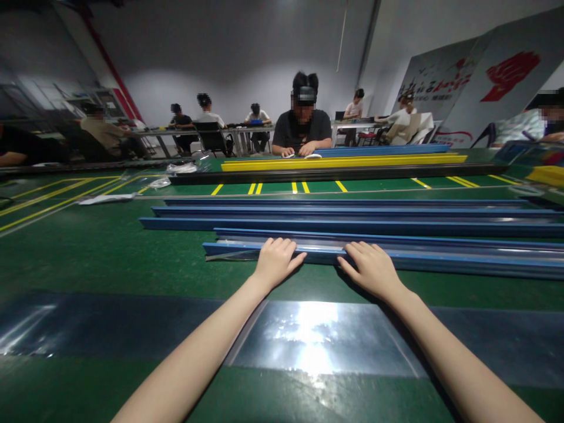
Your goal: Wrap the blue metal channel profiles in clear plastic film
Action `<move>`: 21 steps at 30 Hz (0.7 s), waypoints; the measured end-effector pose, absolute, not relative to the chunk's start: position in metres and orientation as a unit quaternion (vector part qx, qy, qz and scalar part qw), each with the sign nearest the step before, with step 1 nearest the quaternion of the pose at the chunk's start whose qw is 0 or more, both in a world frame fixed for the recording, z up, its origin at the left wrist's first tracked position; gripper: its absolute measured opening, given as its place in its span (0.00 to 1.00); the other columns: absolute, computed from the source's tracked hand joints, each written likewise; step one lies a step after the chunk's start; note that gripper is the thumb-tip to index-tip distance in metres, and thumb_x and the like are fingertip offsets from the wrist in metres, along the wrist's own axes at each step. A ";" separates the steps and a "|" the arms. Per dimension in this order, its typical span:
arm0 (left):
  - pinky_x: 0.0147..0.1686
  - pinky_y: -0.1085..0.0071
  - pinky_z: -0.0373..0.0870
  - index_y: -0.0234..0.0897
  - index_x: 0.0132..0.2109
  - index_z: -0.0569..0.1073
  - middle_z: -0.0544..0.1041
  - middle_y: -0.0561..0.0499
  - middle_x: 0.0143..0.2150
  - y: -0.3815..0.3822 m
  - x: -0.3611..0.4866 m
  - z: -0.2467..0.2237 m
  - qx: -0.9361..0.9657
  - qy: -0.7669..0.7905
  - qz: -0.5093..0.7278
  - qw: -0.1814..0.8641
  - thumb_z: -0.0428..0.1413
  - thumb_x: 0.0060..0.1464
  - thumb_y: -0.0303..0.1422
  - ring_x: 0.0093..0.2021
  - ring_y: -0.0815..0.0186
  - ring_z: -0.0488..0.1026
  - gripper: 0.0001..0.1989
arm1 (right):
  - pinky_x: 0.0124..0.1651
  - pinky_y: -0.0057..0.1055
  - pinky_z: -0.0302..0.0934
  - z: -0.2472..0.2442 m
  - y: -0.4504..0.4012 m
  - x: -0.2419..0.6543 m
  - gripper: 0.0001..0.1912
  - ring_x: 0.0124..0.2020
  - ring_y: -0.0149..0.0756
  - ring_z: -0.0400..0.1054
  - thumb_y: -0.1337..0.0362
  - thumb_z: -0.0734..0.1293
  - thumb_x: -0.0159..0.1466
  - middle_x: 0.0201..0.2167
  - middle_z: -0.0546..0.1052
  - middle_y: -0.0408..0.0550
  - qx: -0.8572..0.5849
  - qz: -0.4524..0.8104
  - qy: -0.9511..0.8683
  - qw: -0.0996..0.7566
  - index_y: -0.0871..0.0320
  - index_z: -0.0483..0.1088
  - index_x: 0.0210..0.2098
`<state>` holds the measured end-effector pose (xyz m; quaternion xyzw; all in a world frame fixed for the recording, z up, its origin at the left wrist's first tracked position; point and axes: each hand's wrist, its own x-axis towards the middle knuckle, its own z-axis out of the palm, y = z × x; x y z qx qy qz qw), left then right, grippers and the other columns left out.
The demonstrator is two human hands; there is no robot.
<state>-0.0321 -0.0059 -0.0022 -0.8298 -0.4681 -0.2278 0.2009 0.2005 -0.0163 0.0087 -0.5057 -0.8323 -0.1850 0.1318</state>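
Observation:
A long blue channel-shaped profile (321, 257) runs crosswise on the green tabletop in front of me. My left hand (275, 263) grips its near wall close to the left end, fingers over the top edge and thumb along the front. To the right, my right hand (371, 267) holds the same wall in a like manner, thumb at the front. Clear film or plastic shows inside the channel, and a bit of it sticks out under the left end. Between my forearms and beyond them lies a shiny transparent plastic strip (348, 346), flat on the green table (110, 264).
More blue profiles (264, 224) lie parallel just behind. Farther back are a black profile (335, 174) and a yellow one (343, 163). A co-worker (304, 126) sits across the table with both hands on it. Crumpled clear plastic (183, 168) lies at the back left.

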 end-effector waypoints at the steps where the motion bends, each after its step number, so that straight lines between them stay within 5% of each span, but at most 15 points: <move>1: 0.32 0.68 0.54 0.36 0.29 0.68 0.73 0.50 0.28 -0.006 -0.032 -0.002 -0.830 -0.468 -0.228 0.202 0.42 0.58 0.43 0.31 0.65 0.67 0.19 | 0.35 0.31 0.44 0.009 -0.016 0.201 0.16 0.34 0.36 0.62 0.56 0.52 0.64 0.30 0.73 0.48 -0.505 -0.185 -0.832 0.132 0.59 0.65 0.31; 21: 0.32 0.68 0.54 0.36 0.29 0.68 0.73 0.49 0.28 -0.006 -0.032 -0.001 -0.830 -0.469 -0.226 0.201 0.42 0.58 0.43 0.31 0.65 0.67 0.19 | 0.35 0.31 0.44 0.009 -0.017 0.200 0.16 0.34 0.36 0.61 0.56 0.52 0.63 0.30 0.72 0.48 -0.504 -0.183 -0.834 0.132 0.58 0.65 0.31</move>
